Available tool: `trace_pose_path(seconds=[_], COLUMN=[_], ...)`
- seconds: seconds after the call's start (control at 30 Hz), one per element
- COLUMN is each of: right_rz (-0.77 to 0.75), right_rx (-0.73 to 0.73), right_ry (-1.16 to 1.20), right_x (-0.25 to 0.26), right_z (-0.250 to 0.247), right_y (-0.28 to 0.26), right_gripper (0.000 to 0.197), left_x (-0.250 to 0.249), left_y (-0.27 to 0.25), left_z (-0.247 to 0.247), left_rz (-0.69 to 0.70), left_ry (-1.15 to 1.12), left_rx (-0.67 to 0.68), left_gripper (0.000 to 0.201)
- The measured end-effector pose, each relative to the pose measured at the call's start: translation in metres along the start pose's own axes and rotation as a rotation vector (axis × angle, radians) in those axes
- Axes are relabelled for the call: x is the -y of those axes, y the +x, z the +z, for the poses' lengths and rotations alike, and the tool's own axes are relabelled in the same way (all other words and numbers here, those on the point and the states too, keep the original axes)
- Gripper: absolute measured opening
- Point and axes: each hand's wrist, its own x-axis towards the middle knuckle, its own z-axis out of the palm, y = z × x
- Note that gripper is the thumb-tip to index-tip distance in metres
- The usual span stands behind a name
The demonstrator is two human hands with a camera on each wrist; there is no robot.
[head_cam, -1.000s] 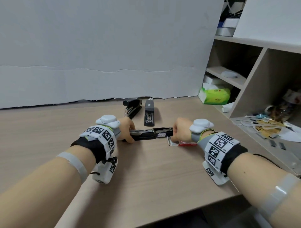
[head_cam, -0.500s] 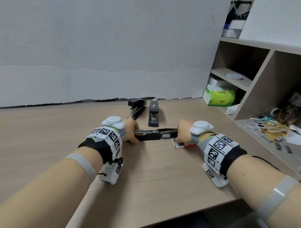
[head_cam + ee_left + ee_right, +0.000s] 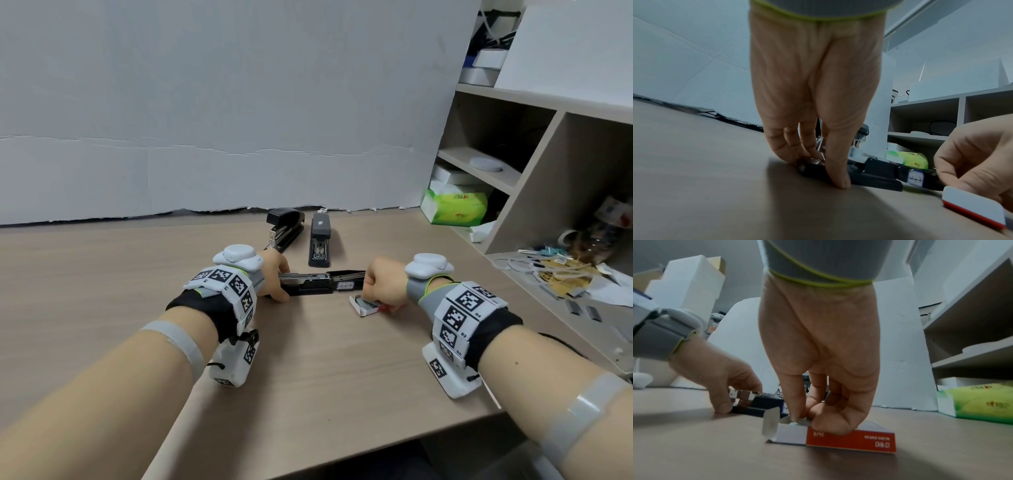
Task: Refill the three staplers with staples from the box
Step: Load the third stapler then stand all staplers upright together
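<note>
An open black stapler point(image 3: 310, 285) lies across the desk with its metal staple rail showing. My left hand point(image 3: 274, 274) grips its left end, thumb point(image 3: 838, 178) in front and fingers behind. The stapler point(image 3: 873, 175) stays flat on the wood. My right hand point(image 3: 383, 284) is curled over the red-and-white staple box point(image 3: 364, 305) just right of the stapler. In the right wrist view its forefinger and thumb point(image 3: 818, 423) pinch at the open end of the box point(image 3: 849, 441). What they hold inside is hidden. Two closed staplers point(image 3: 286, 228) point(image 3: 320, 240) lie behind.
A white foam board point(image 3: 205, 102) walls off the back of the desk. Shelves point(image 3: 513, 137) stand at the right, with a green tissue pack point(image 3: 455, 205) and loose paper clutter point(image 3: 555, 274). The desk's front edge point(image 3: 342, 459) runs close below my wrists.
My right hand has sunk slightly from the stapler's right end onto the staple box, whose open end now shows more. The left hand keeps its grip on the stapler.
</note>
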Motion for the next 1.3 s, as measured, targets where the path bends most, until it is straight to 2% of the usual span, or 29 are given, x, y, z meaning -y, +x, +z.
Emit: trace_pose_path(seconds=[0.3, 0.53, 0.73, 0.9, 1.0, 1.3], right_rz=[0.008, 0.011, -0.011, -0.030, -0.078, -0.267], right_rx=[0.018, 0.051, 0.059, 0.071, 0.028, -0.032], right_ry=[-0.047, 0.010, -0.076, -0.009, 0.023, -0.004], right_x=[0.007, 0.004, 0.013, 0.021, 0.021, 0.025], right_z=[0.000, -0.003, -0.005, -0.004, 0.006, 0.021], right_y=[-0.003, -0.003, -0.006, -0.005, -0.004, -0.006], right_gripper=[0.008, 0.006, 0.009, 0.010, 0.005, 0.014], left_x=[0.001, 0.001, -0.001, -0.001, -0.001, 0.001], left_y=[0.000, -0.001, -0.001, -0.002, -0.002, -0.001], left_z=[0.000, 0.001, -0.002, -0.002, -0.002, -0.002], left_rz=[0.000, 0.008, 0.001, 0.002, 0.008, 0.034], left_ry=[-0.002, 0.002, 0.032, 0.034, 0.027, 0.015], left_rx=[0.007, 0.003, 0.014, 0.019, 0.020, 0.033], left_gripper=[0.050, 0.050, 0.052, 0.051, 0.050, 0.047])
